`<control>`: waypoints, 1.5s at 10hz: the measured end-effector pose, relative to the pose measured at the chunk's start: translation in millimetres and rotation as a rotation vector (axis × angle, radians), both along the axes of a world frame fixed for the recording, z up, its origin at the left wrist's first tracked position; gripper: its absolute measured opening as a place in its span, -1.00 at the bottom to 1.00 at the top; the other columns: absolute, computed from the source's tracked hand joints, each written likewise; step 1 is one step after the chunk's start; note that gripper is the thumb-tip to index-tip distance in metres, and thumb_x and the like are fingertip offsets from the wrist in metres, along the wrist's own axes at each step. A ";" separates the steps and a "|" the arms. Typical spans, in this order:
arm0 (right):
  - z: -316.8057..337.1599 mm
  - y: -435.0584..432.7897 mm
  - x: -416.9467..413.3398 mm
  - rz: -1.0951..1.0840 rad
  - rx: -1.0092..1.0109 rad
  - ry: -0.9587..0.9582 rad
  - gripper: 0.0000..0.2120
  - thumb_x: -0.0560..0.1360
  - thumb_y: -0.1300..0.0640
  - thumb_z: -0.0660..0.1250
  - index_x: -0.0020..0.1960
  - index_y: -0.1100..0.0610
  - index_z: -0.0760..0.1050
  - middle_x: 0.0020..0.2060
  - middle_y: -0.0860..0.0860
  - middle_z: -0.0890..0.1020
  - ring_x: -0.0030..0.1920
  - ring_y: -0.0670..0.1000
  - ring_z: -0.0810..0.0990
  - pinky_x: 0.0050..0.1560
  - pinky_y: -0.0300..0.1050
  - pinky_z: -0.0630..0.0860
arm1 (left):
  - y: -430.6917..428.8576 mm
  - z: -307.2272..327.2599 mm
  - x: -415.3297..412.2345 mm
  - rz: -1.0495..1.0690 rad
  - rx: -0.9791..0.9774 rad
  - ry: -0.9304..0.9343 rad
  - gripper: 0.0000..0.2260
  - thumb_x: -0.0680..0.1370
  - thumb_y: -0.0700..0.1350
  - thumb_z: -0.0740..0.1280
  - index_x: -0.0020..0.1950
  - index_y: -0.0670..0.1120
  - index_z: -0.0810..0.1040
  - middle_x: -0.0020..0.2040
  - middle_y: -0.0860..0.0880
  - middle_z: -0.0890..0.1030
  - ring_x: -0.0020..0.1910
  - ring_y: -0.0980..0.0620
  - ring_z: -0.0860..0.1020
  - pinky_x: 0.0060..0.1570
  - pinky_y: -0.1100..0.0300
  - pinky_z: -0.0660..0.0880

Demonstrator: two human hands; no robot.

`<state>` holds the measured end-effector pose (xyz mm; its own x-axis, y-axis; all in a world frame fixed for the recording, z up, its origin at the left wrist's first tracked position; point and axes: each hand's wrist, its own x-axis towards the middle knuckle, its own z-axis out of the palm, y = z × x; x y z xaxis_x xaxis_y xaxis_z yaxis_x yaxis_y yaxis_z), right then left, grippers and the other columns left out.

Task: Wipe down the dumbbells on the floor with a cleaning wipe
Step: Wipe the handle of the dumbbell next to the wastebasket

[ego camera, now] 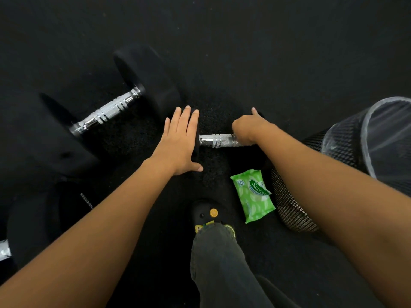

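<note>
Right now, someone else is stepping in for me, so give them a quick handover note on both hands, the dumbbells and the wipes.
Left hand: open, flat, fingers spread, resting on the left head of the small dumbbell.
Right hand: closed around the right end of that dumbbell's chrome handle; no wipe can be seen in it.
Wipes pack: on the floor by the mesh bin, near the shoe.
Large dumbbell: lies to the left, untouched.
Done: how much has been wiped cannot be told.
Left: probably pull a wipe, finish this one, then the large one.
</note>
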<state>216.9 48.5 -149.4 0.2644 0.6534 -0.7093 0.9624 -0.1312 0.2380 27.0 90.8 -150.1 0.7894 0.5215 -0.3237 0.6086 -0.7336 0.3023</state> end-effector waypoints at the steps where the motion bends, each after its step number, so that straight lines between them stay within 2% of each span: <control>1: -1.9 2.3 8.9 0.024 -0.035 0.030 -0.70 0.50 0.31 0.14 0.18 0.21 0.48 0.12 0.15 0.58 0.25 0.16 0.47 0.46 0.20 -0.12 | 0.1 -0.1 0.2 -0.004 0.006 0.004 0.15 0.30 0.18 0.49 0.51 -0.19 -0.28 0.54 -0.15 -0.21 0.51 -0.17 -0.25 0.47 -0.09 -0.15; 2: -3.8 -5.5 3.4 0.045 0.041 0.001 -0.73 0.52 0.30 0.13 0.18 0.21 0.47 0.13 0.15 0.57 0.24 0.15 0.48 0.48 0.15 -0.08 | 0.2 -0.6 0.1 -0.003 0.010 0.004 0.15 0.31 0.18 0.49 0.51 -0.19 -0.29 0.53 -0.16 -0.21 0.51 -0.18 -0.25 0.46 -0.08 -0.15; 4: -14.6 -47.2 -20.3 -0.020 0.361 -0.105 -0.73 0.54 0.28 0.10 0.21 0.29 0.39 0.13 0.18 0.55 0.16 0.14 0.52 0.47 -0.03 0.04 | -0.8 0.3 -0.5 -0.006 0.018 -0.001 0.15 0.31 0.18 0.49 0.51 -0.20 -0.28 0.54 -0.16 -0.20 0.51 -0.18 -0.24 0.46 -0.08 -0.14; 5: -22.2 -51.8 -24.7 -0.069 0.410 -0.107 -0.71 0.54 0.29 0.10 0.23 0.31 0.37 0.13 0.20 0.53 0.16 0.16 0.52 0.46 -0.02 0.08 | -1.4 0.3 -0.8 -0.007 0.018 0.003 0.14 0.31 0.18 0.48 0.51 -0.20 -0.29 0.53 -0.16 -0.21 0.51 -0.18 -0.25 0.47 -0.08 -0.15; 6: -22.5 -41.7 -19.7 -0.080 0.377 -0.057 -0.71 0.52 0.30 0.15 0.23 0.29 0.39 0.16 0.20 0.50 0.21 0.19 0.48 0.43 0.02 0.15 | -1.1 0.7 -0.2 -0.006 0.016 0.008 0.14 0.32 0.18 0.48 0.50 -0.19 -0.29 0.53 -0.16 -0.22 0.50 -0.18 -0.25 0.47 -0.08 -0.15; 7: -21.9 -30.1 -11.8 -0.090 0.360 0.051 -0.75 0.52 0.34 0.17 0.18 0.31 0.45 0.18 0.20 0.47 0.24 0.19 0.42 0.29 0.03 0.34 | -0.6 0.7 0.2 0.002 0.008 0.008 0.14 0.31 0.18 0.49 0.51 -0.19 -0.28 0.54 -0.16 -0.22 0.51 -0.18 -0.25 0.47 -0.08 -0.15; 8: -17.7 -29.5 -10.2 -0.119 0.350 0.115 -0.77 0.53 0.34 0.18 0.17 0.30 0.45 0.16 0.19 0.46 0.18 0.18 0.47 0.10 0.00 0.45 | -0.5 0.8 0.2 0.002 0.008 0.007 0.15 0.31 0.18 0.49 0.51 -0.19 -0.28 0.54 -0.16 -0.22 0.51 -0.18 -0.25 0.46 -0.08 -0.15; 9: -11.7 -39.9 -13.6 -0.158 0.397 0.128 -0.74 0.53 0.32 0.18 0.21 0.26 0.39 0.11 0.19 0.47 0.11 0.20 0.50 -0.13 0.02 0.43 | -0.5 0.5 0.0 0.001 0.008 0.005 0.14 0.31 0.18 0.48 0.51 -0.19 -0.29 0.53 -0.15 -0.22 0.50 -0.17 -0.25 0.46 -0.07 -0.16; 10: -6.8 -47.8 -18.2 -0.179 0.452 0.109 -0.76 0.50 0.36 0.19 0.16 0.27 0.35 0.05 0.20 0.52 0.02 0.22 0.54 -0.23 -0.03 0.34 | -0.2 -0.1 -0.1 0.001 0.012 0.005 0.14 0.31 0.18 0.48 0.51 -0.19 -0.28 0.53 -0.16 -0.21 0.51 -0.18 -0.25 0.46 -0.07 -0.15; 12: 1.1 -32.6 -16.7 -0.281 0.355 0.116 -0.78 0.50 0.40 0.19 0.14 0.32 0.41 0.11 0.25 0.51 0.10 0.27 0.53 -0.02 0.05 0.46 | -0.5 -0.2 0.7 0.005 0.008 0.006 0.15 0.31 0.19 0.48 0.51 -0.19 -0.29 0.54 -0.15 -0.22 0.50 -0.17 -0.26 0.46 -0.09 -0.15; 13: 1.6 -27.3 -19.7 -0.289 0.341 0.091 -0.76 0.50 0.39 0.21 0.16 0.31 0.43 0.13 0.22 0.50 0.13 0.24 0.53 -0.03 0.02 0.45 | -0.3 -0.3 0.7 0.006 0.009 0.012 0.15 0.31 0.19 0.48 0.51 -0.18 -0.30 0.53 -0.15 -0.22 0.50 -0.17 -0.26 0.46 -0.09 -0.16; 14: -2.2 -37.7 -25.3 -0.312 0.431 0.093 -0.80 0.51 0.39 0.20 0.13 0.31 0.42 0.11 0.21 0.50 0.11 0.23 0.52 -0.02 0.01 0.45 | -0.4 -0.5 0.3 0.004 0.013 0.006 0.15 0.31 0.19 0.48 0.51 -0.19 -0.29 0.54 -0.15 -0.21 0.51 -0.17 -0.25 0.46 -0.09 -0.15; 15: -10.3 -54.7 -32.9 -0.309 0.525 0.073 -0.70 0.53 0.39 0.13 0.25 0.29 0.35 0.19 0.19 0.46 0.20 0.18 0.47 0.09 -0.04 0.44 | -0.5 -0.5 -0.2 0.001 0.016 0.001 0.15 0.30 0.19 0.48 0.51 -0.19 -0.28 0.54 -0.16 -0.21 0.51 -0.18 -0.24 0.47 -0.09 -0.14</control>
